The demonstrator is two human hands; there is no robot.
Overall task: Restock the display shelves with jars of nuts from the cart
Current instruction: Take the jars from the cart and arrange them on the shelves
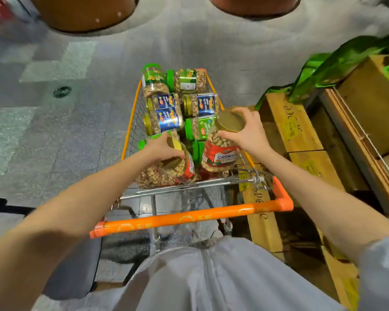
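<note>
An orange-framed wire cart (pixel 130 122) stands in front of me, filled with several clear jars of nuts lying on their sides, with green or gold lids and blue or green labels. My right hand (pixel 245 129) grips the gold lid and neck of an upright red-labelled cashew jar (pixel 220 153) at the cart's near right corner. My left hand (pixel 162 147) grips the gold-lidded top of another red-labelled nut jar (pixel 177 169), tilted at the near left of the basket.
The cart's orange handle bar (pixel 189 218) crosses just in front of my body. Wooden crate-style display shelves (pixel 301 135) stand close on the right, with green bags (pixel 337 68) on top. Two large brown round bases (pixel 83 12) stand on the grey tiled floor ahead.
</note>
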